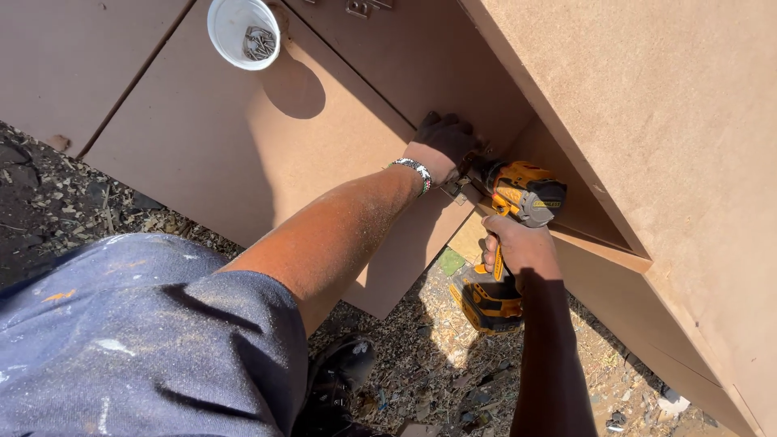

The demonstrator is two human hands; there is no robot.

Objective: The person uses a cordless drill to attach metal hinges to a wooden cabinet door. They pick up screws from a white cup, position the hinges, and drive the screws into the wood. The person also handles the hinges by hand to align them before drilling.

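My right hand point(518, 243) grips the handle of a yellow and black cordless drill point(518, 194), whose nose points left at a small metal hinge point(455, 188) on the edge of a brown fibreboard panel point(243, 146). My left hand point(443, 139), with a beaded band on the wrist, lies in shadow and presses on the hinge and the panel edge just beside the drill's tip. A large brown cabinet box point(672, 137) stands to the right, its inner corner right behind the drill.
A white plastic cup point(243, 31) with screws in it sits on the panel at the top. More flat brown boards point(73, 65) lie to the left. Wood scraps and chips litter the dark ground point(421, 356). My knee in blue dusty cloth point(137, 340) fills the lower left.
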